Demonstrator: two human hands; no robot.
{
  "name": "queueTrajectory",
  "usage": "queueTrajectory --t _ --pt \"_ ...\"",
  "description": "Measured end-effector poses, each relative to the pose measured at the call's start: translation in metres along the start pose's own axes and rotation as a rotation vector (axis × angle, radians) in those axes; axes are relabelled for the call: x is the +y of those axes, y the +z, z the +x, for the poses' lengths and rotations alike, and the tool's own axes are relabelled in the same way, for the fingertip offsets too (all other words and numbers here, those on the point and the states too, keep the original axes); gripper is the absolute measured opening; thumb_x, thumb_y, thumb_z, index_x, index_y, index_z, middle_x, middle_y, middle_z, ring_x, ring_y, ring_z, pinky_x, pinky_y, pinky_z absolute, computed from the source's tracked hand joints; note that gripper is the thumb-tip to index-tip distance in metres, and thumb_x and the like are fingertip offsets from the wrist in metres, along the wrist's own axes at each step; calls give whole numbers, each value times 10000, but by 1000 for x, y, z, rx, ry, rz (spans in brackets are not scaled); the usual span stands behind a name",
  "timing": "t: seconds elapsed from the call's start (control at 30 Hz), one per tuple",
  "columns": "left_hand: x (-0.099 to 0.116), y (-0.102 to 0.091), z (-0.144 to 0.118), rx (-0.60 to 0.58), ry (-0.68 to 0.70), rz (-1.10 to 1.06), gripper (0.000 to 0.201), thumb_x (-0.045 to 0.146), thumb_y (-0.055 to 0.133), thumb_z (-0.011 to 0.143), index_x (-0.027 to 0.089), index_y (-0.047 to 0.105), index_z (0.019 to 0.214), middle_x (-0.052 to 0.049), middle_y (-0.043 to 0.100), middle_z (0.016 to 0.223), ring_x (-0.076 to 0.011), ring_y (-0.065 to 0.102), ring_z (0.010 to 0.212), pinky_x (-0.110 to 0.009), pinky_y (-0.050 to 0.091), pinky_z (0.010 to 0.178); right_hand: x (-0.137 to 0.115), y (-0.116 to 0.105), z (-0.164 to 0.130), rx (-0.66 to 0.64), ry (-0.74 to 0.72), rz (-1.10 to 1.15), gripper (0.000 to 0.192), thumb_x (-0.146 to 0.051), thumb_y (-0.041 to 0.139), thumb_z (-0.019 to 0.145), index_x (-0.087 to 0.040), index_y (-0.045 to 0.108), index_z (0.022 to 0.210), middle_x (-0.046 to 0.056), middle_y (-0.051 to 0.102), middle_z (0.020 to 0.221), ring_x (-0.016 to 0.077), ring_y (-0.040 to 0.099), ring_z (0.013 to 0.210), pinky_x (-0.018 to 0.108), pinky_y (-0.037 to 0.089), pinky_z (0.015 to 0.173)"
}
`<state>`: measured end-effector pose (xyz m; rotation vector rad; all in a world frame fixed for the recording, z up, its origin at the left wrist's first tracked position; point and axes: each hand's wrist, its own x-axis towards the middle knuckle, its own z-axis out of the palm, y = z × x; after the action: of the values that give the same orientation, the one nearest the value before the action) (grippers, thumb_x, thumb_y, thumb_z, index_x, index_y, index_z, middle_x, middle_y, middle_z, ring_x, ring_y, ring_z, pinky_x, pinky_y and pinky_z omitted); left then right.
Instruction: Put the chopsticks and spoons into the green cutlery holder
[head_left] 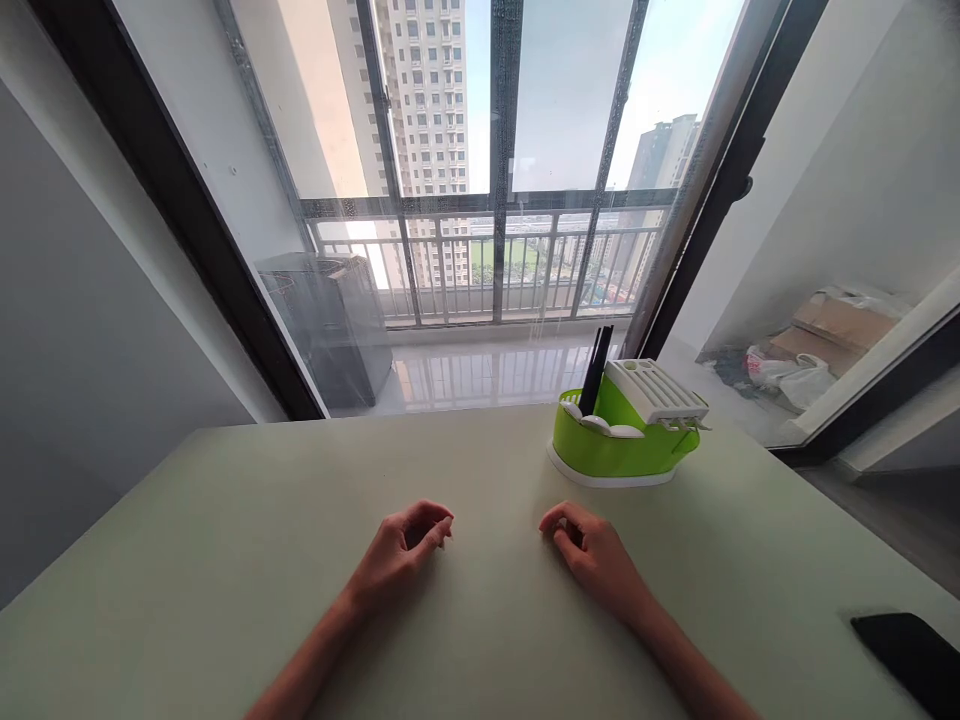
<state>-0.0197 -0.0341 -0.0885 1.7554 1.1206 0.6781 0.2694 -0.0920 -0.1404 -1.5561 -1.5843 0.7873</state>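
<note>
Resting on table (225, 520) at lower centre: left hand (397, 555), right hand (592, 555), fingers loosely curled, grasping nothing, gap between them. Green holder (611, 450) right of centre, near far edge, apart from right hand. Bare tabletop left. Black slab (911, 655) lower right, cut off by frame. Holder contents unclear.

Both my forearms are bare to the bottom edge of the view, no sleeves showing. My left hand (397, 553) and right hand (592, 553) wear no gloves, rings, watch or bands. Short plain fingernails.
</note>
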Motion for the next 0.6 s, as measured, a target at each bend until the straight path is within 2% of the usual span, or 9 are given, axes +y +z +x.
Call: queueTrajectory --t 0.17,0.27,0.43,0.6 --pt "1 -1 0 -6 -7 1 314 501 598 925 204 685 977 -27 692 864 -182 641 816 -292 506 768 0 -1 0 68 55 78 227 -301 465 870 -219 676 879 -24 594 667 156 501 591 265 359 571" --pt "0 -1 0 -4 -4 -5 306 495 601 926 205 684 981 -21 687 853 -180 642 825 -287 500 775 3 -4 2 171 118 168 213 -341 484 865 -217 653 903 -29 597 642 157 519 566 265 372 550" --pt "0 1 0 -7 -3 -15 319 501 607 921 197 680 984 -26 694 863 -176 644 816 -286 501 772 19 -12 8 505 161 218 228 -362 541 828 -210 620 978 41 681 889 185 617 733 288 457 630" --pt "3 1 0 -2 -2 6 334 512 599 920 196 684 984 -34 702 871 -186 649 825 -298 505 777 53 -30 13 853 151 170 414 -349 587 798 -189 521 1174 114 572 1158 213 604 896 334 509 714"
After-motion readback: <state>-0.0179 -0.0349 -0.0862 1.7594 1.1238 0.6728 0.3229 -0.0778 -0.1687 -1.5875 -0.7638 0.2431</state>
